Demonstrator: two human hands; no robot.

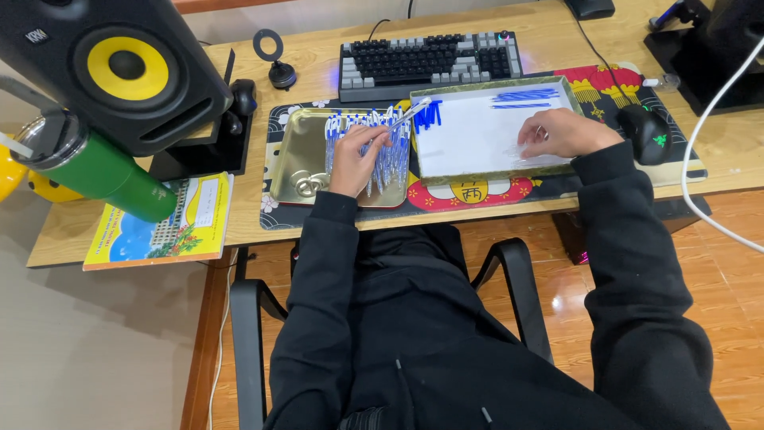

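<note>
Here, left hand (356,159) pinched one pen (402,119) over the pen pile (374,147) in the metal tray (296,151); right hand (561,134) lay curled, holding nothing discernible, on the white tray (477,135). Risk: loose pinch drops pen; sleeve scatters pile.

A light wooden desk (493,209) stands on glossy reddish wood-plank flooring (732,263), with a black armchair (248,334) drawn up to it. Left of the desk the floor (87,350) is pale grey. Even indoor light glints off the boards.
</note>
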